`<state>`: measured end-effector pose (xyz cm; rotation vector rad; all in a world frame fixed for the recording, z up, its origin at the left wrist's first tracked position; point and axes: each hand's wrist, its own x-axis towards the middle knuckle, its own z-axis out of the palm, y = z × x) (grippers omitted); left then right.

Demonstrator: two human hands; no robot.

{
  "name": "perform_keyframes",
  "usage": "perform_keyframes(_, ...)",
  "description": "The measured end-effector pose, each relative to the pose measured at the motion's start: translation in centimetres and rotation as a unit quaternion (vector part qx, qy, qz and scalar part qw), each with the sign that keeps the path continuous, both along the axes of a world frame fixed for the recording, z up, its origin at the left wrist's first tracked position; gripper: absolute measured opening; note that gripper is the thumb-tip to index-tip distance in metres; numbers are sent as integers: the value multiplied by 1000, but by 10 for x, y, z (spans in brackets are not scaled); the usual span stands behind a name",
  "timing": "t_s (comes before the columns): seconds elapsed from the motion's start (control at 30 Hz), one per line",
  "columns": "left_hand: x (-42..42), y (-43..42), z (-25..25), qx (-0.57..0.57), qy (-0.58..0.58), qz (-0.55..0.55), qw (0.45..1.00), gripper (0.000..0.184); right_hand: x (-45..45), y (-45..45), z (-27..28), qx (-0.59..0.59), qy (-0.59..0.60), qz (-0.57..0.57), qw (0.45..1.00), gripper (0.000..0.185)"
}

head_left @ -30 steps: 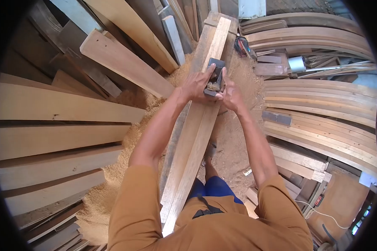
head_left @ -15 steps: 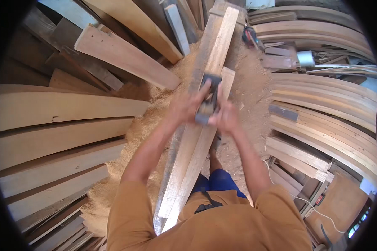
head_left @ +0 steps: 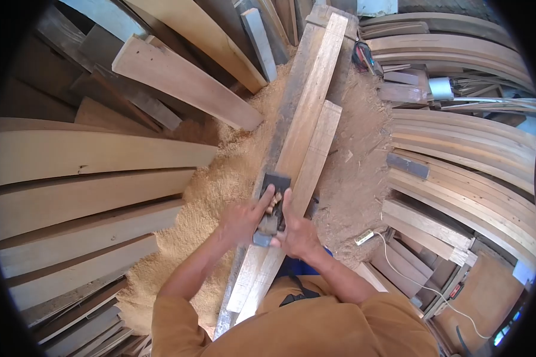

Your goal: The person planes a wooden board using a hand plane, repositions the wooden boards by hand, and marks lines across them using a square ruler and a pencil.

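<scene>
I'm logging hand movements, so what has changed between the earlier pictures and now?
The dark, block-shaped hand plane has moved along the long, pale wooden boards, from farther out back toward the person's body. The left hand and right hand came back with it. Nothing was let go or newly taken hold of: both hands still grip the plane. The boards still lie side by side.

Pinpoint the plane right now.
Head view, just below centre: the plane is on the left one of two side-by-side boards, held between the left hand and the right hand.
</scene>
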<state>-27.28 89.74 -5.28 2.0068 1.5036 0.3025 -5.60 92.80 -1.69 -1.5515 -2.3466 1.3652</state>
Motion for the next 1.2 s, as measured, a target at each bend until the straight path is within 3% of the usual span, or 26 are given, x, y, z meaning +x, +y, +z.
perform_keyframes(0.03, 1, 12, 7, -29, 8, 9, 1000, 137, -2, 17, -3, -75, -67, 3, 995, 133)
perform_keyframes(0.1, 3, 76, 19, -79, 21, 21, 996, 139, -1, 73, -9, -14, -31, -15, 999, 131)
perform_keyframes(0.17, 3, 140, -16, 47, -8, 7, 999, 138, -7, 139, -3, 37, -59, -33, 997, 128)
perform_keyframes(0.23, 2, 194, -25, 67, -12, -3, 998, 137, 4, 186, -36, 107, 21, -31, 994, 127)
perform_keyframes(0.3, 5, 214, -22, 80, -4, 14, 997, 137, 11, 216, -70, 101, 93, -31, 990, 126)
perform_keyframes(0.33, 7, 216, -24, 81, -2, 22, 997, 138, 11, 209, -63, 142, 65, -19, 988, 126)
perform_keyframes(0.37, 7, 204, -19, 91, 2, 30, 995, 136, 7, 201, -50, 182, 36, -9, 983, 126)
perform_keyframes(0.43, 9, 151, -6, 49, -18, 41, 998, 135, 2, 153, -24, 137, -63, 7, 989, 126)
perform_keyframes(0.57, 14, 30, 4, -17, -9, 10, 1000, 142, 7, 38, 6, -37, -104, 28, 993, 127)
perform_keyframes(0.67, 17, 28, 5, -42, 13, 2, 999, 143, 16, 31, -2, -19, -62, 32, 997, 127)
perform_keyframes(0.83, 16, 187, -10, 42, -17, 33, 998, 135, 10, 187, -17, 76, -49, -22, 996, 128)
perform_keyframes(0.93, 20, 225, -35, 132, -10, 29, 991, 132, 22, 239, -56, 203, 70, 8, 977, 125)
perform_keyframes(0.97, 22, 227, -23, 158, -15, 32, 987, 132, 21, 231, -46, 160, 8, 7, 987, 126)
perform_keyframes(1.03, 27, 171, 14, 7, 7, 39, 999, 131, 20, 178, -27, 59, -114, 5, 992, 126)
perform_keyframes(1.07, 28, 138, 5, 38, -26, 41, 998, 134, 15, 144, -9, 61, -178, 39, 981, 129)
perform_keyframes(1.1, 29, 104, -6, 66, -58, 41, 995, 138, 21, 108, -13, 66, -151, 50, 985, 133)
perform_keyframes(1.2, 31, 49, 9, -63, 11, -15, 998, 144, 32, 38, -14, 12, -63, 1, 998, 127)
